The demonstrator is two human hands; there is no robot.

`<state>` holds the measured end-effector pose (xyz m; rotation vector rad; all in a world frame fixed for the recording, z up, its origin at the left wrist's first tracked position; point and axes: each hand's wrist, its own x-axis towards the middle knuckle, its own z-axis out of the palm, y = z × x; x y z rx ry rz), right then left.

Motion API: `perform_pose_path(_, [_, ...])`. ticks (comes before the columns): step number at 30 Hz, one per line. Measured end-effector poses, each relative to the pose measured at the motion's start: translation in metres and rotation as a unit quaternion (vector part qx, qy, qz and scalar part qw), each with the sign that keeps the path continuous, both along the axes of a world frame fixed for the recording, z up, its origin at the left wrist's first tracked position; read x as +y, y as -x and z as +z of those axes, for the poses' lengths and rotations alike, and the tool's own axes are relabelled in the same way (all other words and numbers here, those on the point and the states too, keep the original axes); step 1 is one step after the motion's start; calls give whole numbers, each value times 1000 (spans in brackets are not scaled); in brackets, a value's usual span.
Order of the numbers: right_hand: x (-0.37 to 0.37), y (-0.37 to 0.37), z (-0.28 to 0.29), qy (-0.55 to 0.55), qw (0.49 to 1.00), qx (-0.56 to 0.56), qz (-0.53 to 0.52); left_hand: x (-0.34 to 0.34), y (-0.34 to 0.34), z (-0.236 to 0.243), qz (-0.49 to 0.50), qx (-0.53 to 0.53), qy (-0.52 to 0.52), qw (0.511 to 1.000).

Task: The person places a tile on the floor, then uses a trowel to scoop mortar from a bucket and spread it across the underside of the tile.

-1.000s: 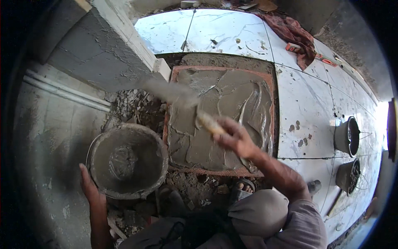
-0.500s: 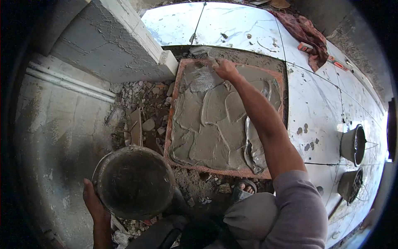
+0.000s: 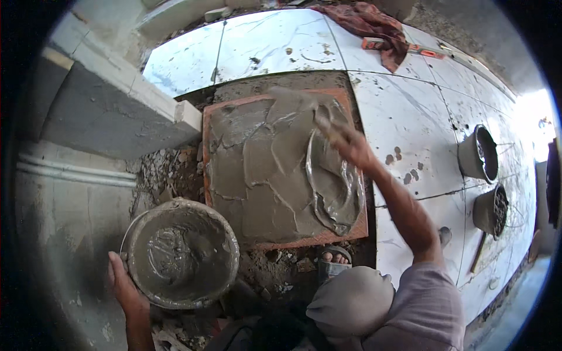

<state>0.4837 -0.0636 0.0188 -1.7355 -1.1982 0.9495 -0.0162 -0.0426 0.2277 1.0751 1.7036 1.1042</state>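
Observation:
A dark bucket (image 3: 235, 251) with wet grey mortar inside is tilted toward me at the lower left. My left hand (image 3: 126, 286) grips its left side, thumb up near the rim. Before me lies a square orange-red tile (image 3: 328, 237), most of its upward face covered with a ridged layer of mortar (image 3: 263, 169). Over its right half, my right hand (image 3: 354, 146) is closed round the handle of a trowel (image 3: 290, 98), whose blade is smeared by motion near the far edge. A thick wet ridge curves beneath this hand.
White marbled tiles (image 3: 404, 117) run along the far and right sides. Two buckets (image 3: 477, 155) stand at right. A red cloth (image 3: 366, 23) lies over a spirit level (image 3: 424, 51) at the back. Rubble (image 3: 167, 169) and a wall ledge (image 3: 117, 111) border the left. My sandalled foot (image 3: 335, 257) is near the tile.
My right hand and trowel have moved rightward and nearer across the mortar. The left hand's bucket now shows the mortar inside. The whole view has shifted, moving the tile leftward in the picture.

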Motion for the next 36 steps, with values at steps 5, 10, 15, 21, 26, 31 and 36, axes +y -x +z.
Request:
perform_pose_path(5, [-67,57,15,4,981,170,-98,18,-24,-15,-35,-66,-31,997])
perform_pose_path(10, [-134,93,17,-60,949,274,-146,30,-34,-23,-100,-56,13,993])
perform_pose_path(15, [-177,104,77,30,921,388,8,37,-68,-33,-119,-92,-19,988])
perform_pose_path(21, [-176,101,74,66,881,453,118,46,-97,-26,-215,-139,-13,967])
perform_pose_path(26, [-175,104,81,98,802,582,92,36,-115,-14,-259,-154,-7,953])
perform_pose_path(31, [-173,106,56,82,783,608,100,34,-134,-15,-308,-139,-15,941])
perform_pose_path(36, [-188,96,46,41,753,649,98,41,-161,-25,-332,-119,-6,936])
